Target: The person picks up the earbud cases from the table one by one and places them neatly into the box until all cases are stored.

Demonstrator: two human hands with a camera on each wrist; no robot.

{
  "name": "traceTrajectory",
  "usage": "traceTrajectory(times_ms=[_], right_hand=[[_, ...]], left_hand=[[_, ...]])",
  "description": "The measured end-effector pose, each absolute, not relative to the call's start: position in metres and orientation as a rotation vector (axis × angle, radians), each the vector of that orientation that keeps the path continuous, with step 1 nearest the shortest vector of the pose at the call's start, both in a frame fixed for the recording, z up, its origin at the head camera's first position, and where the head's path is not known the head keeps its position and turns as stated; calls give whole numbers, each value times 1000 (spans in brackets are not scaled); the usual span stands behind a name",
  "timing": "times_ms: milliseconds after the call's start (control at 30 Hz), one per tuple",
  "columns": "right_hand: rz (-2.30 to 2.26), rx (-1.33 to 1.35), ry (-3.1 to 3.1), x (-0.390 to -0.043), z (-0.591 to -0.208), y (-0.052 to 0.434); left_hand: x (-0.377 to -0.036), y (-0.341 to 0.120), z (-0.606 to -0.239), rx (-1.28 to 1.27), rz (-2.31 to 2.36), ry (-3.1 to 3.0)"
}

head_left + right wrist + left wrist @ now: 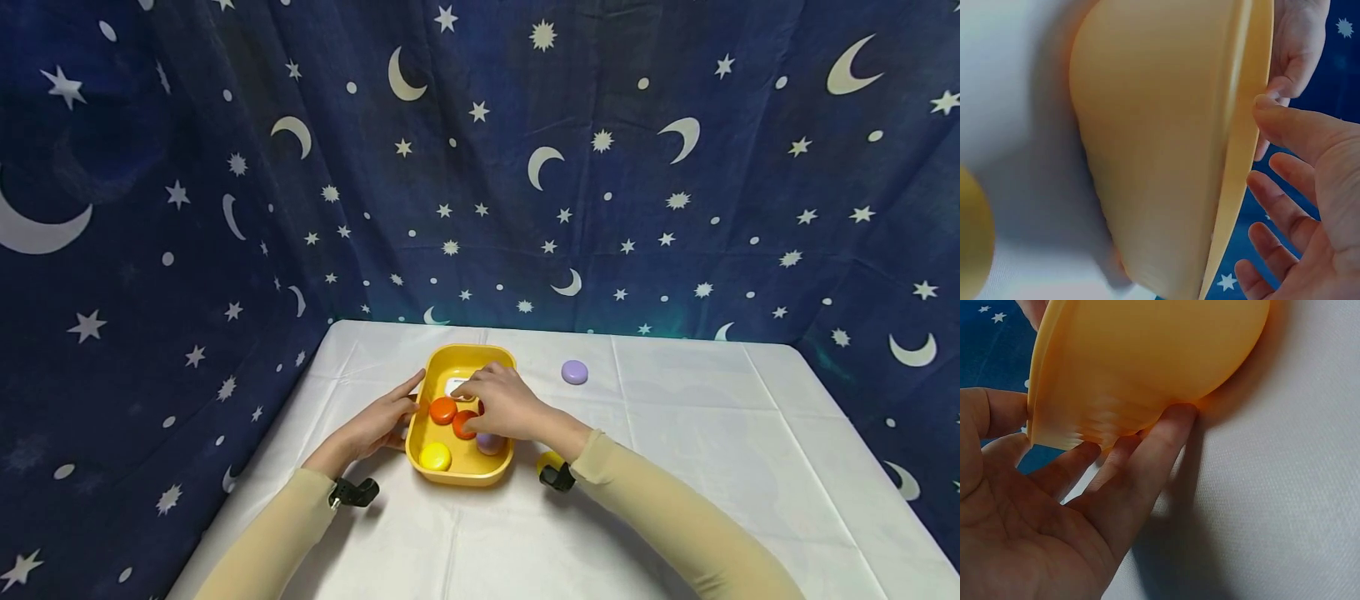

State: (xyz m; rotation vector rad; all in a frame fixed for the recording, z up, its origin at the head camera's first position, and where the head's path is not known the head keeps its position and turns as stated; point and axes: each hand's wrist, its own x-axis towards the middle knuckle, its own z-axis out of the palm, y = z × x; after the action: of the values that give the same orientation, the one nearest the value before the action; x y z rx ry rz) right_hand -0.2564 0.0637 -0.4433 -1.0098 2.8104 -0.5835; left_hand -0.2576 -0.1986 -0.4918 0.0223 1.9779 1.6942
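A yellow tray (461,478) stands on the white tablecloth. In it lie two orange discs (443,410), a yellow disc (435,456), a purple disc (489,443) half under my right wrist, and a white piece (454,386). My left hand (390,412) rests with straight fingers against the tray's left outer wall (1147,356); the left wrist view shows the fingers (1166,434) under its curved side. My right hand (498,398) hovers over the tray, fingertips near the white piece. In the right wrist view, its fingers (1285,172) are spread beside the tray's rim (1244,144) and hold nothing.
A lilac disc (574,372) lies on the cloth behind and right of the tray. Another yellow disc (547,460) sits by my right wrist, also at the right wrist view's edge (972,237). Dark star-print curtains (525,167) enclose the table on three sides.
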Motion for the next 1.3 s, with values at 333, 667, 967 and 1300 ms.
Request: traceTrajectory(times_ms=[333,667,967,1300], right_hand=[[-641,-917,2850,-255,-436,89],[-690,-840,2923,-248,-429,115],[-715,-820,2986,-239,-429,154],[-698,-768,3005,-232,-437,179]], left_hand=[[-257,-197,-489,1,1693,1997],[-257,-198,-490,23,1687,1989],[-257,-198,-492,20,1670,2007],[-257,-198,-492,11,1672,2011]])
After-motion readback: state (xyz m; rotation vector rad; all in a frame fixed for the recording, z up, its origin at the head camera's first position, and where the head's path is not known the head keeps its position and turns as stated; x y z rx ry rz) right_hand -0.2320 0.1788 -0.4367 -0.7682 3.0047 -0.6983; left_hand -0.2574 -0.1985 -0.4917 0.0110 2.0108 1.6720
